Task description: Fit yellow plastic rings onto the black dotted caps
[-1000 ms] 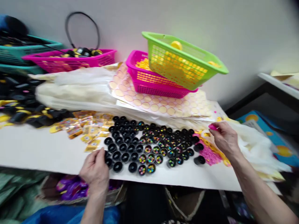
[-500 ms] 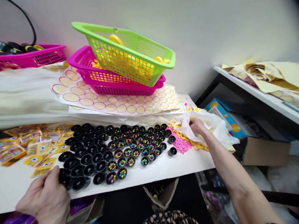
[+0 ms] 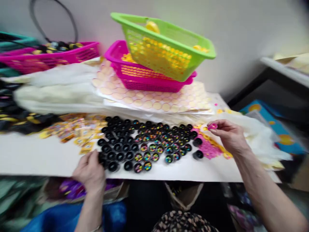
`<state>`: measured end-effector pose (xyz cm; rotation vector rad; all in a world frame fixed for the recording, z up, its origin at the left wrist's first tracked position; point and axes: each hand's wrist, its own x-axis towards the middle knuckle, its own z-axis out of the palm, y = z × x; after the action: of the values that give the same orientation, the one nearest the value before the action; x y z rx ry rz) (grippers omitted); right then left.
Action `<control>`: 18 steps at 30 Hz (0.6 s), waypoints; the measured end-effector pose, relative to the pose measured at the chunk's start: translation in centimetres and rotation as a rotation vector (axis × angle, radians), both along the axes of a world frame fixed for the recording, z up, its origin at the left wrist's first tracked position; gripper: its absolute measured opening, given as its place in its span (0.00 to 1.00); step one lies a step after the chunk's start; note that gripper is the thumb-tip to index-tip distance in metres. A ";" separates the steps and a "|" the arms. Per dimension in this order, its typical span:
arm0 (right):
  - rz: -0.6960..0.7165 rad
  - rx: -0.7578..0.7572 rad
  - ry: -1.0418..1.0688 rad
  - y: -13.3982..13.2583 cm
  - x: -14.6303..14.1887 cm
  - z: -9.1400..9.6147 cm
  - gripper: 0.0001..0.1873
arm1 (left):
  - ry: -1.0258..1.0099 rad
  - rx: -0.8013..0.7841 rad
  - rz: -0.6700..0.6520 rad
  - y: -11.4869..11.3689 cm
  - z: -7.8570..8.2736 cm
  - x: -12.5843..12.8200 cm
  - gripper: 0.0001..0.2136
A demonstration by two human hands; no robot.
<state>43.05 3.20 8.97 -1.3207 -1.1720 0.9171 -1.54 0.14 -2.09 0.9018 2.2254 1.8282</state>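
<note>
Several small black round pots [image 3: 145, 145] stand packed together on the white table [image 3: 43, 158]; those to the right hold coloured beads, those to the left look empty. My left hand [image 3: 90, 172] rests at the group's near left corner, fingers curled against the outermost pots. My right hand [image 3: 228, 135] hovers at the group's right end and pinches a small pink piece [image 3: 212, 126] between thumb and fingers. Beneath it lies a heap of pink and yellow pieces [image 3: 210, 148] beside a crumpled white plastic bag [image 3: 258, 138].
A green basket [image 3: 166, 48] sits tilted on a pink basket [image 3: 142, 74] over sheets of round stickers [image 3: 154, 103]. Yellow packets [image 3: 77, 132] lie left of the pots. Another pink basket [image 3: 48, 56] stands at the back left. A shelf [image 3: 285, 71] is on the right.
The view swung back to the left. My right hand came out of the white bag and now holds a pink piece above the heap. My left hand stays at the pots' corner.
</note>
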 end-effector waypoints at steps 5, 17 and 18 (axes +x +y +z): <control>0.443 -0.123 -0.052 0.1 -11.8 1.3 0.10 | -0.051 0.024 -0.026 -0.3 0.3 0.4 0.11; 0.866 0.276 -1.056 5.6 -24.2 -1.4 0.07 | -0.026 -0.002 -0.068 -1.1 0.2 0.2 0.10; 0.880 0.297 -1.149 5.7 -24.6 -1.3 0.08 | -0.024 -0.003 -0.069 -1.1 0.2 0.2 0.10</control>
<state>18.47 8.86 7.64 -1.0331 -2.7956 0.4397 -1.37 -1.00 -1.89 0.9390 2.1540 1.7959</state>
